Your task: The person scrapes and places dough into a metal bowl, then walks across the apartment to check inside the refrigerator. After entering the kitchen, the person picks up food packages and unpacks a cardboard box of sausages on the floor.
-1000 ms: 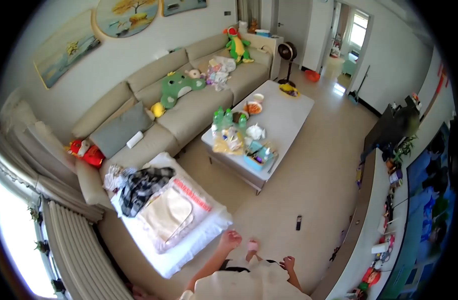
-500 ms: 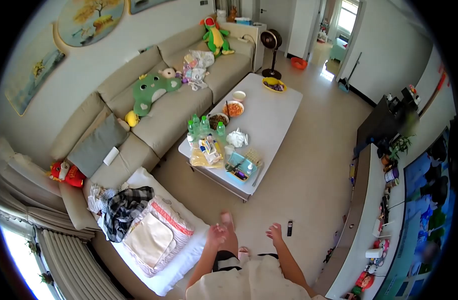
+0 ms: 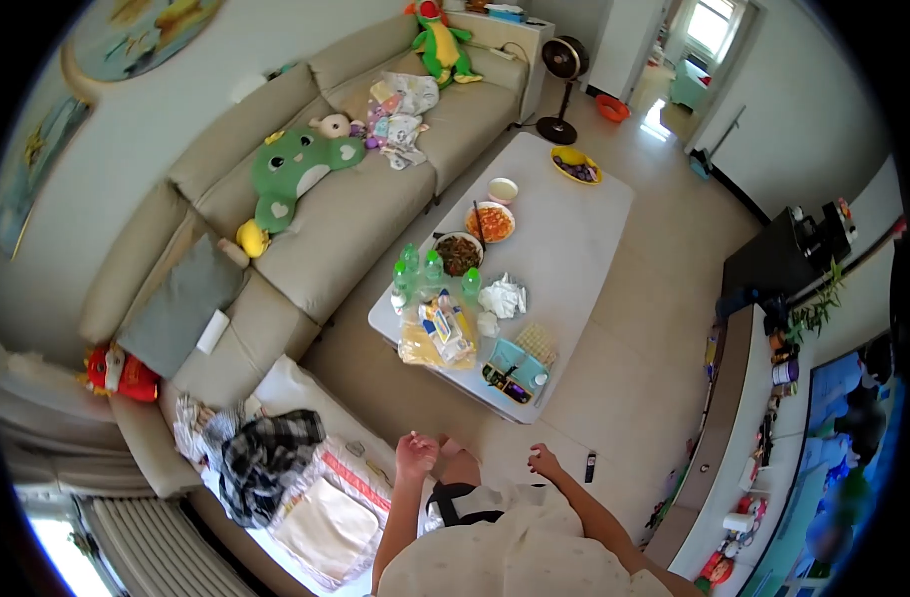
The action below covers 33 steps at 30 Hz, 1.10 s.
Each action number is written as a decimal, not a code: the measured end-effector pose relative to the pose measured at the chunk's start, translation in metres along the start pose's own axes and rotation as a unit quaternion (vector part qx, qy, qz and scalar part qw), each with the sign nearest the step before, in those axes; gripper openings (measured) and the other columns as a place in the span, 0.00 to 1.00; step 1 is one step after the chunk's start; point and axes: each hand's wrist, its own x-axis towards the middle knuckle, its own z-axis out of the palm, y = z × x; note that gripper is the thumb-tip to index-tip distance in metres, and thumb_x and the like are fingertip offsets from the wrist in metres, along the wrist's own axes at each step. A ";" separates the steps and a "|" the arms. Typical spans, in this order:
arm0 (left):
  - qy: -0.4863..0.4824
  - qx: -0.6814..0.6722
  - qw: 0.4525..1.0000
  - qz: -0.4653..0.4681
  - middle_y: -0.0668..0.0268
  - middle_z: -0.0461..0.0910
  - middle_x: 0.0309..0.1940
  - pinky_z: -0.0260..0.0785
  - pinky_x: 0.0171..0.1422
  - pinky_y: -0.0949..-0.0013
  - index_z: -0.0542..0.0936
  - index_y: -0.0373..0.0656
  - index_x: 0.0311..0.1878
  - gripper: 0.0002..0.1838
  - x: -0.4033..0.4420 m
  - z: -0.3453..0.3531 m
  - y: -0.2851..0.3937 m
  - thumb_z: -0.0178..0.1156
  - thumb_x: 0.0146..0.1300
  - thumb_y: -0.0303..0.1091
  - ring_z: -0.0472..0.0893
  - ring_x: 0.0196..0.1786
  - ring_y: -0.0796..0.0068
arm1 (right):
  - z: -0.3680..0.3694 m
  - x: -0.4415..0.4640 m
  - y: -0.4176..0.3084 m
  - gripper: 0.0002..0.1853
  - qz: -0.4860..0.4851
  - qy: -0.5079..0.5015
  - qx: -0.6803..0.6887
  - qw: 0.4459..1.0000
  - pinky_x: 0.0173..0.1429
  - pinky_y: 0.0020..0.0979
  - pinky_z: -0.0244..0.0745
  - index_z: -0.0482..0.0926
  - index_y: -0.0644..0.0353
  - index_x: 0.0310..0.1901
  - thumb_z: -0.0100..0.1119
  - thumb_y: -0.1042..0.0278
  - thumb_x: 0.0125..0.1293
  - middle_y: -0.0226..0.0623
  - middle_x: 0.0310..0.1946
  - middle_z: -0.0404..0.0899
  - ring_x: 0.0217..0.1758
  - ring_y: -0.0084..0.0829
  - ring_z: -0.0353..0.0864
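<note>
Left hand [image 3: 416,454] and right hand [image 3: 545,462] hung loose lower centre, fingers half curled, gripping nothing I could see. Black remote [image 3: 590,467] lay on the floor near the right one. TV [image 3: 833,448] was cut off lower right. Blue basket [image 3: 517,366] held small stuff, too tiny to ID; noodle-like food filled a white bowl [image 3: 490,222].

The loose cream top [image 3: 505,550] has faint specks.
</note>
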 end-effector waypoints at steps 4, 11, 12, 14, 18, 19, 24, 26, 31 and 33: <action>0.032 0.092 0.995 -0.022 0.69 0.62 0.12 0.60 0.25 0.76 0.67 0.39 0.21 0.07 0.041 0.043 -0.017 0.43 0.51 0.28 0.63 0.17 0.78 | -0.012 0.000 -0.012 0.20 -0.015 0.023 0.004 1.000 0.27 0.27 0.70 0.62 0.61 0.47 0.47 0.68 0.50 0.39 0.24 0.75 0.22 0.29 0.75; 0.088 0.174 0.975 -0.110 0.69 0.60 0.12 0.60 0.25 0.76 0.65 0.39 0.22 0.05 0.112 0.090 -0.083 0.44 0.51 0.27 0.62 0.16 0.78 | -0.034 0.001 0.034 0.19 0.018 0.129 -0.076 0.989 0.36 0.36 0.70 0.64 0.63 0.43 0.47 0.63 0.51 0.51 0.29 0.74 0.30 0.41 0.76; 0.101 0.171 0.971 -0.132 0.70 0.59 0.11 0.59 0.24 0.76 0.63 0.41 0.20 0.06 0.117 0.096 -0.100 0.43 0.51 0.27 0.61 0.16 0.78 | -0.038 0.004 0.044 0.18 0.051 0.112 -0.112 0.986 0.34 0.35 0.70 0.66 0.62 0.43 0.46 0.62 0.51 0.48 0.24 0.74 0.26 0.38 0.76; 0.098 0.166 0.963 -0.189 0.70 0.57 0.10 0.58 0.22 0.76 0.59 0.43 0.17 0.09 0.128 0.102 -0.138 0.43 0.51 0.27 0.60 0.15 0.78 | -0.046 0.025 0.072 0.18 0.084 0.099 -0.138 0.982 0.31 0.34 0.71 0.67 0.62 0.42 0.46 0.61 0.51 0.45 0.20 0.74 0.22 0.35 0.76; 0.034 0.125 0.936 -0.327 0.71 0.56 0.10 0.55 0.20 0.77 0.58 0.46 0.15 0.11 0.117 0.129 -0.281 0.45 0.49 0.27 0.58 0.14 0.78 | -0.069 0.070 0.106 0.17 0.167 -0.141 -0.189 0.957 0.35 0.37 0.70 0.70 0.61 0.38 0.46 0.58 0.52 0.49 0.26 0.75 0.28 0.40 0.76; 0.004 0.108 0.927 -0.360 0.72 0.55 0.10 0.54 0.20 0.77 0.58 0.46 0.14 0.11 0.109 0.135 -0.322 0.45 0.49 0.27 0.58 0.14 0.79 | -0.074 0.078 0.102 0.17 0.132 -0.113 -0.179 0.968 0.36 0.37 0.70 0.70 0.61 0.38 0.46 0.58 0.52 0.49 0.26 0.75 0.28 0.40 0.76; -0.039 0.179 0.898 -0.400 0.73 0.55 0.11 0.52 0.18 0.80 0.63 0.42 0.19 0.07 0.030 0.142 -0.504 0.45 0.51 0.28 0.56 0.15 0.82 | -0.130 0.102 0.035 0.17 -0.064 -0.027 -0.178 0.982 0.36 0.37 0.70 0.71 0.61 0.37 0.47 0.57 0.52 0.49 0.26 0.75 0.29 0.40 0.76; -0.056 0.188 0.882 -0.429 0.73 0.55 0.12 0.52 0.19 0.80 0.64 0.42 0.20 0.07 0.015 0.122 -0.550 0.45 0.51 0.28 0.56 0.15 0.83 | -0.170 0.109 0.010 0.17 -0.125 0.000 -0.174 0.977 0.36 0.37 0.70 0.71 0.61 0.37 0.47 0.57 0.52 0.49 0.27 0.75 0.29 0.41 0.76; 0.021 0.262 0.840 -0.475 0.72 0.56 0.11 0.53 0.19 0.80 0.64 0.41 0.19 0.07 0.020 0.073 -0.628 0.44 0.51 0.27 0.56 0.16 0.82 | -0.260 0.099 0.008 0.17 -0.154 0.059 -0.164 0.973 0.37 0.37 0.70 0.71 0.62 0.37 0.47 0.57 0.52 0.49 0.27 0.75 0.30 0.41 0.76; 0.014 0.293 0.830 -0.474 0.71 0.56 0.12 0.53 0.20 0.80 0.63 0.42 0.19 0.07 0.040 0.054 -0.650 0.45 0.51 0.28 0.56 0.16 0.81 | -0.283 0.096 0.036 0.17 -0.128 0.078 -0.155 0.976 0.37 0.37 0.70 0.71 0.62 0.37 0.47 0.57 0.51 0.49 0.28 0.75 0.30 0.41 0.76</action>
